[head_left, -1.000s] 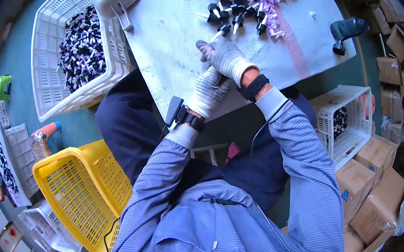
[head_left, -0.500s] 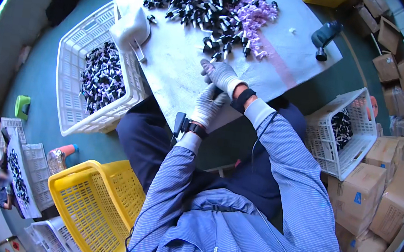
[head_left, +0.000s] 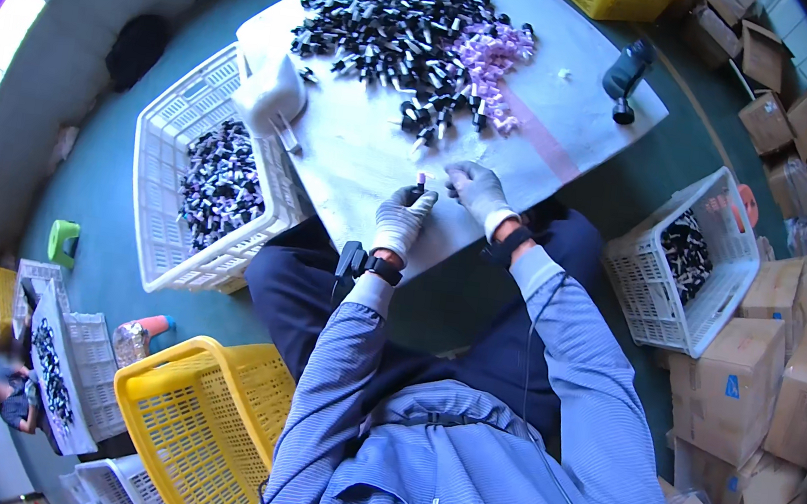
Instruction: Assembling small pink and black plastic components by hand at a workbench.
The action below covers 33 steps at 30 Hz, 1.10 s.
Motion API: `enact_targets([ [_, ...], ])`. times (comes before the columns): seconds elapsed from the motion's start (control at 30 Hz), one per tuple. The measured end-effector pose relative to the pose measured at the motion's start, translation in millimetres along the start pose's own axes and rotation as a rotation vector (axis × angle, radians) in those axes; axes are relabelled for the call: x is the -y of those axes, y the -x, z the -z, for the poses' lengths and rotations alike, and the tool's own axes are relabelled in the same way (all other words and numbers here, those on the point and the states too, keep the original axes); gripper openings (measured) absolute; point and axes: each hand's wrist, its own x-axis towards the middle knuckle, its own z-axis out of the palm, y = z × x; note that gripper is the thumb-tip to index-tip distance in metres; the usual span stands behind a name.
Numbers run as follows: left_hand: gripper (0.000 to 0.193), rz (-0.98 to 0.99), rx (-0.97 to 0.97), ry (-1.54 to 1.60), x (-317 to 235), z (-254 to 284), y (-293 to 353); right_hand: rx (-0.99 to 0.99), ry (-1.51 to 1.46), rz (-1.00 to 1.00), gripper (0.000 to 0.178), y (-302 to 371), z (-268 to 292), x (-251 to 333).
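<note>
In grey-white gloves, both my hands are over the near edge of the white table (head_left: 354,165). My left hand (head_left: 401,220) is closed round a small black cap (head_left: 421,182) with a pale purple top, which stands up from the fingers. To its right, a little apart, is my right hand (head_left: 477,193), with its fingers bent together; whatever they hold is too small to make out. Beyond the hands lies a heap of black caps (head_left: 379,38) with white stems. Small pale purple rings (head_left: 487,61) are piled along the heap's right side.
A white scoop (head_left: 270,95) lies on the table's left edge, and a dark bottle-like tool (head_left: 627,73) at its right. White crates (head_left: 154,191) of caps flank the table. A yellow basket (head_left: 173,405) is near my left; cardboard boxes (head_left: 730,383) stack at right.
My hands have moved apart. The right has drawn back to the right from the left, and the small cap in my left hand now shows. My view has shifted slightly.
</note>
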Motion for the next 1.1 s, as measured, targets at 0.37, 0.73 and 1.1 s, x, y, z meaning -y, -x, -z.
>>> enact_targets([
  [0.37, 0.018, -0.086, -0.485, 0.833, 4.2, 174.0, -57.0, 0.057, 0.023, -0.037, 0.025, 3.6, 1.8, -55.0],
  [0.73, 0.033, -0.136, -0.064, -0.061, -10.4, 44.5, -69.8, 0.148, -0.132, -0.067, 0.021, 18.9, 2.4, -22.6],
  [1.1, 0.028, -0.364, -0.037, -0.834, -44.2, -32.3, -129.4, 0.209, -0.017, -0.137, 0.022, -2.7, 42.2, -12.0],
])
